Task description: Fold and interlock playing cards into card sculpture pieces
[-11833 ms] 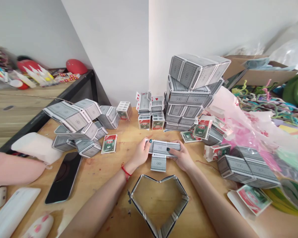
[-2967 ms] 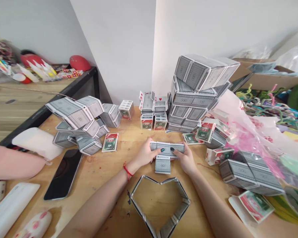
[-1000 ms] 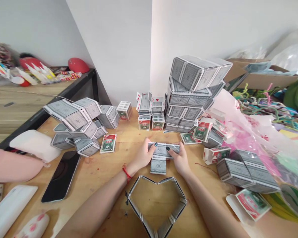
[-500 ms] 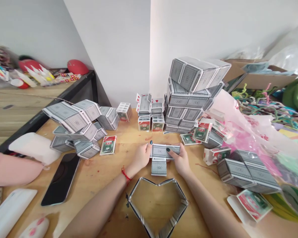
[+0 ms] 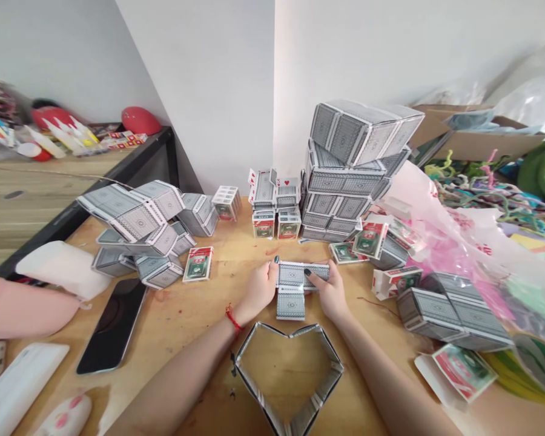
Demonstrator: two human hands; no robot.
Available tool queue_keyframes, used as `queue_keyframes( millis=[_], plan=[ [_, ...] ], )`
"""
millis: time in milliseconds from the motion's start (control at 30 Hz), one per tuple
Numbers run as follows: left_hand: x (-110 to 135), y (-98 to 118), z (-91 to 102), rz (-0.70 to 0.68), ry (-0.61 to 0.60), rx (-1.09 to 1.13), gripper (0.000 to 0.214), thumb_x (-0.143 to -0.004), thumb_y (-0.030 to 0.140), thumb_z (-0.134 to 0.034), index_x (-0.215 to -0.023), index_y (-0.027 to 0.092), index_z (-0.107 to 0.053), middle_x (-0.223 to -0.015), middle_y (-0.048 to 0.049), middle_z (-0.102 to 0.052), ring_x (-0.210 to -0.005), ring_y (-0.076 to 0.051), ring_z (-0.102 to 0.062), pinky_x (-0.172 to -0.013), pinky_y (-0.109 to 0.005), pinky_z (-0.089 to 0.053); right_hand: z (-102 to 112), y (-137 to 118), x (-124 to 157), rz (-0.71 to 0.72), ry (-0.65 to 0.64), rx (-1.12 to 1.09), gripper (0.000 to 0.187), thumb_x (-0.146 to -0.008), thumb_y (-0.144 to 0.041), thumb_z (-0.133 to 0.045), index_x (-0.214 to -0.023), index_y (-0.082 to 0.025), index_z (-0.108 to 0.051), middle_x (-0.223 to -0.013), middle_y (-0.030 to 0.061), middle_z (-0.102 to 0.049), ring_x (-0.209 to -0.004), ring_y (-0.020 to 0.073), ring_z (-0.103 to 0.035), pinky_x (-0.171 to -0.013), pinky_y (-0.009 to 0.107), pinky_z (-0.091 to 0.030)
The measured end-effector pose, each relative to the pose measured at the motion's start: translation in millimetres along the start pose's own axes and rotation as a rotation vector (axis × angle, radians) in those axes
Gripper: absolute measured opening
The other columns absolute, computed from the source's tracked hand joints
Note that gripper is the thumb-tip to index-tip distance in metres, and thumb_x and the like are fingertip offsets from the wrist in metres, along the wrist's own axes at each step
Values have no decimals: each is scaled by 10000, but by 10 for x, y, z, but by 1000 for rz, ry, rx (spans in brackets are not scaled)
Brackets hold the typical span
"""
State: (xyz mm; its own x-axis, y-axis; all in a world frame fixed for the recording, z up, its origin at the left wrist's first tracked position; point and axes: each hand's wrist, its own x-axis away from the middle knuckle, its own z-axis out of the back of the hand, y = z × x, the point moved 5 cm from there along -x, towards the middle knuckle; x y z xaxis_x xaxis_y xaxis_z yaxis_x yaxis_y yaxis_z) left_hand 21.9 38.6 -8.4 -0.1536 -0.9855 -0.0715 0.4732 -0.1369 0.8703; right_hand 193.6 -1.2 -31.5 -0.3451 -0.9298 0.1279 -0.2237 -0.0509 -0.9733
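Both my hands grip a short strip of folded grey-backed playing cards (image 5: pixel 295 274) held flat over the wooden table (image 5: pixel 195 309). My left hand (image 5: pixel 258 290) pinches its left end and my right hand (image 5: pixel 329 292) pinches its right end. One card (image 5: pixel 290 303) hangs down from the strip's middle toward me. A heart-shaped frame made of folded cards (image 5: pixel 289 375) lies on the table just in front of my wrists.
Tall stack of card-built blocks (image 5: pixel 349 169) at the back wall, a lower heap (image 5: pixel 136 224) to the left, more blocks (image 5: pixel 449 309) at right. Card boxes (image 5: pixel 198 263) lie about. A black phone (image 5: pixel 113 324) and another person's pink sleeve (image 5: pixel 22 306) are at left.
My hands have stayed on the card strip with only small finger shifts; the view has wobbled slightly. The piles, the heart frame and the phone have not moved.
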Motion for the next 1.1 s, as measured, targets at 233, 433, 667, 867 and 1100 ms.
queue_keyframes(
  millis=[233,433,667,867,1100],
  plan=[
    [19,41,6,-17,16,3,361,-872,387,-278,-606,189,-420,-561,-10,-509,-530,-130,-462,-528,-257,-317,6,0,0,-16,-15,-34,302,-618,-320,-729,-780,-215,-497,-638,-39,-551,-519,108,-498,-465,244,-456],
    [36,76,27,-23,31,-8,374,-876,392,-273,-598,190,-418,-563,-13,-516,-530,-126,-460,-522,-255,-309,-6,-3,0,-36,-35,-51,320,-614,-325,-731,-780,-216,-479,-626,-41,-540,-508,106,-502,-437,236,-466],
    [49,71,45,0,71,-15,368,-872,392,-286,-573,199,-380,-528,1,-477,-510,-125,-446,-521,-257,-293,-19,5,-3,-49,-45,-82,338,-589,-334,-745,-775,-210,-490,-624,-42,-533,-501,104,-499,-410,239,-478],
    [61,79,62,3,82,-4,380,-875,391,-276,-550,202,-334,-516,10,-441,-509,-120,-425,-521,-255,-290,-66,-40,19,-73,-66,-109,340,-586,-331,-747,-769,-216,-485,-635,-39,-537,-490,106,-499,-375,240,-486],
    [92,75,65,7,81,-22,366,-877,390,-273,-567,206,-340,-505,16,-423,-494,-122,-424,-510,-259,-278,-63,-42,17,-73,-81,-100,320,-590,-329,-746,-754,-216,-496,-616,-44,-527,-490,110,-494,-383,250,-483]
  ],
)
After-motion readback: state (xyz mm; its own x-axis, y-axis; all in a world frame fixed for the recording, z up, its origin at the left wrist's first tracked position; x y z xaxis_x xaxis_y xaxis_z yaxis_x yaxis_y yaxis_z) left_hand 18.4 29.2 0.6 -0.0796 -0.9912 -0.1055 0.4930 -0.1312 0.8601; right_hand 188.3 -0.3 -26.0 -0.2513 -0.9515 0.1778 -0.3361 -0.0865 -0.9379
